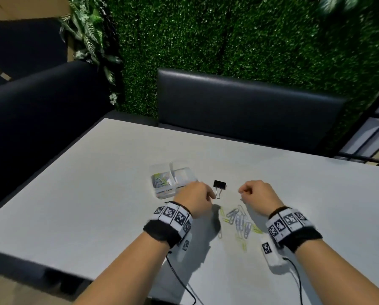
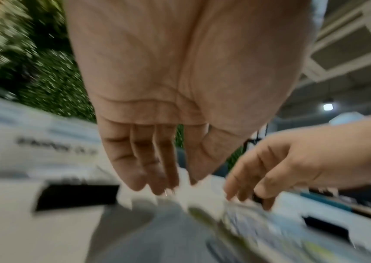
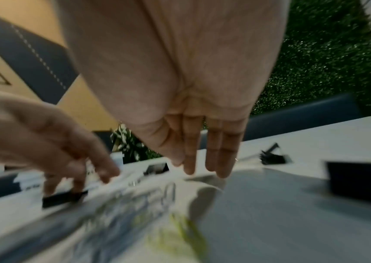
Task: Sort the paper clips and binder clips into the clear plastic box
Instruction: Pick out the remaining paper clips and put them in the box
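A black binder clip [image 1: 219,184] lies right of the clear plastic box [image 1: 173,181], wire handles pointing toward the person, touching the left hand [image 1: 195,198], whose fingers, like the right hand [image 1: 258,198]'s, hang loose, gripping nothing.

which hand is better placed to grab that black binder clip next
Probably the left hand: its fingertips sit right by the binder clip's wire handle, and the clear plastic box lies on its side. The right hand hovers farther off.
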Demonstrator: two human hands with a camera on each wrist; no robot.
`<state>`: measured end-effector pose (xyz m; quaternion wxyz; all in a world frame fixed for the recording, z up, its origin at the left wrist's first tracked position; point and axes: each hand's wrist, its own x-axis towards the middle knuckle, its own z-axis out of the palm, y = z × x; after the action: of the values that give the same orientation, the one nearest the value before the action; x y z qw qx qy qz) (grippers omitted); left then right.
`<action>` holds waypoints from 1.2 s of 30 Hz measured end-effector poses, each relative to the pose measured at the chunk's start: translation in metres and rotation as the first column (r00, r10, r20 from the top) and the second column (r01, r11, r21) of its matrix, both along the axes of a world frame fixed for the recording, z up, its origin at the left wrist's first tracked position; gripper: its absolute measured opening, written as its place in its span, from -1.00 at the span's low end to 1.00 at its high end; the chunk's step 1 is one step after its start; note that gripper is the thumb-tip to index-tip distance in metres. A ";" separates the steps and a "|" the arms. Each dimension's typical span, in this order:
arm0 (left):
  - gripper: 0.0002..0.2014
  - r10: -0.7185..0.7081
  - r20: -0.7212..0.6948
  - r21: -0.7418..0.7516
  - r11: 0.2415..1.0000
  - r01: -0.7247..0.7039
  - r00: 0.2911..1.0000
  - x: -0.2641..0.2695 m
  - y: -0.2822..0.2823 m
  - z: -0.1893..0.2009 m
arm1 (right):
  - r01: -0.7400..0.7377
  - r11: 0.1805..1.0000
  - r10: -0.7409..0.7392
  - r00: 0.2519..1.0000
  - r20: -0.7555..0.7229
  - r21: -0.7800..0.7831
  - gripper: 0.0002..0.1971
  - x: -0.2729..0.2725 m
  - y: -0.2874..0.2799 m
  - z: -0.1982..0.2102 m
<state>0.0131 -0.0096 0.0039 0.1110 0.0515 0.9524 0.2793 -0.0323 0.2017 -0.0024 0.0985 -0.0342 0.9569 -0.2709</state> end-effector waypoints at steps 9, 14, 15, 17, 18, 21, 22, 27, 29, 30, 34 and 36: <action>-0.59 -0.147 0.127 -0.255 0.951 0.175 0.981 0.003 0.063 -0.030 | -0.297 0.934 0.299 0.954 0.024 0.197 -0.31 0.033 0.023 -0.043; -0.15 -0.199 0.083 -0.208 0.955 0.212 0.976 0.026 0.042 -0.031 | -0.288 0.950 0.287 0.957 0.029 0.120 -0.48 0.063 0.040 -0.027; 0.00 -0.181 0.104 -0.278 0.939 0.203 0.978 0.029 0.037 -0.031 | -0.291 0.949 0.286 0.956 0.056 0.121 -0.39 0.069 0.047 -0.023; 0.00 -0.155 0.157 -0.344 0.917 0.202 0.975 0.032 0.030 -0.029 | -0.252 0.961 0.233 0.960 0.156 0.116 -0.11 0.080 0.058 -0.019; -0.09 -0.148 0.176 -0.337 0.920 0.201 0.973 0.032 0.030 -0.029 | -0.229 0.965 0.204 0.961 0.189 0.124 -0.03 0.084 0.060 -0.019; -0.39 -0.134 0.140 -0.246 0.955 0.166 0.981 0.024 0.038 -0.030 | -0.244 0.952 0.211 0.961 0.178 0.186 -0.09 0.082 0.048 -0.025; -0.46 -0.128 0.120 -0.199 0.968 0.151 0.984 0.022 0.042 -0.030 | -0.258 0.946 0.230 0.961 0.153 0.196 -0.15 0.080 0.042 -0.026; -0.33 -0.164 0.064 -0.152 0.973 0.172 0.984 0.020 0.052 -0.031 | -0.214 0.967 0.208 0.977 0.054 0.142 -0.20 0.071 0.032 -0.028; -0.18 -0.189 0.071 -0.202 0.959 0.200 0.979 0.021 0.054 -0.035 | -0.200 0.972 0.192 0.979 0.073 0.119 0.00 0.068 0.035 -0.030; -0.20 -0.206 0.076 -0.220 0.951 0.218 0.976 0.021 0.056 -0.037 | -0.206 0.968 0.193 0.977 0.095 0.141 0.06 0.068 0.035 -0.030; -0.30 -0.223 0.036 -0.211 0.951 0.225 0.974 0.015 0.062 -0.036 | -0.257 0.933 0.235 0.965 0.115 0.251 -0.19 0.064 0.026 -0.030; -0.36 -0.202 0.006 -0.198 0.960 0.199 0.979 0.009 0.061 -0.035 | -0.257 0.931 0.244 0.966 0.084 0.261 -0.49 0.059 0.023 -0.028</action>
<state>0.0219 0.0511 -0.0315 0.1364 0.1382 0.9661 0.1703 0.0272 0.2251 -0.0307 0.1598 -0.1354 0.9699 -0.1242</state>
